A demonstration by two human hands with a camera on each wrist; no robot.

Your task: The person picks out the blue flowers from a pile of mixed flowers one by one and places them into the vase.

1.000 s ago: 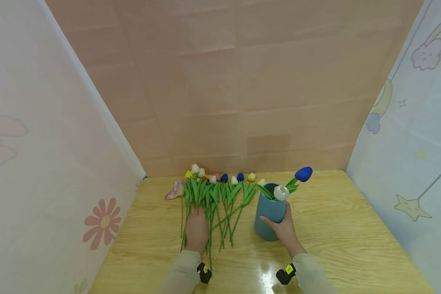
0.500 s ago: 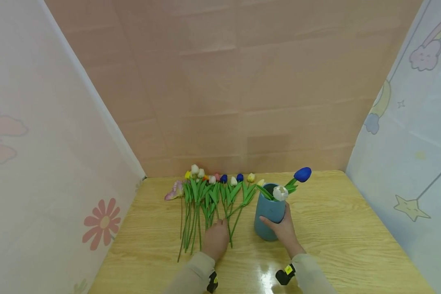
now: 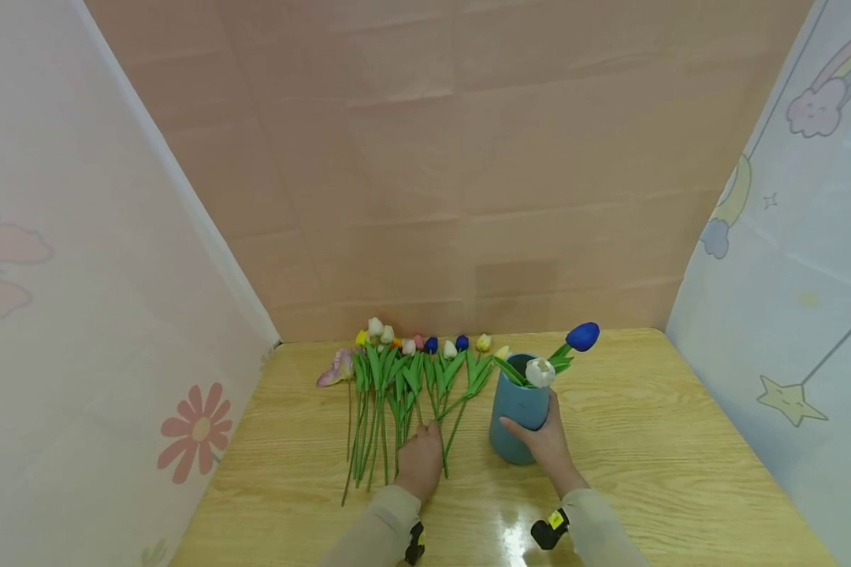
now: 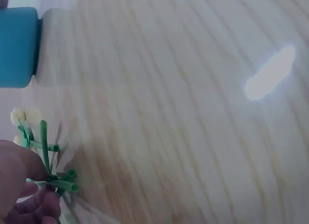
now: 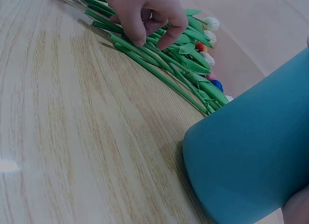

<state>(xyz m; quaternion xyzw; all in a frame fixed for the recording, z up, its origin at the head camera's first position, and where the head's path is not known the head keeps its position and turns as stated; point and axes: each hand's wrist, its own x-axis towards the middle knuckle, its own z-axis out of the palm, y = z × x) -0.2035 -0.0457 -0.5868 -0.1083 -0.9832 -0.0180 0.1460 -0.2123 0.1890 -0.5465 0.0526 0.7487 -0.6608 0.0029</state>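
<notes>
A row of artificial tulips (image 3: 379, 378), white, yellow, pink, orange and blue on green stems, lies on the wooden table. My left hand (image 3: 421, 458) is low over the stems right of the row's middle; in the left wrist view its thumb and fingers (image 4: 36, 204) pinch at green stems (image 4: 65, 185), whose cut ends stick out. How many stems are pinched is hidden. My right hand (image 3: 544, 441) grips the side of a blue vase (image 3: 514, 421), which stands slightly tilted. A blue tulip (image 3: 583, 337) and a white tulip (image 3: 540, 372) lean out of its mouth.
A purple flower (image 3: 336, 368) lies at the left end of the row. Beige paper (image 3: 461, 197) stands along the table's back edge, with printed white sheets (image 3: 787, 315) on both sides. Light glares on the table (image 3: 667, 441) near the front.
My left hand has moved right and toward me, from the left bunch of stems to those right of the middle, then lingered there. My right hand keeps its grip on the vase.
</notes>
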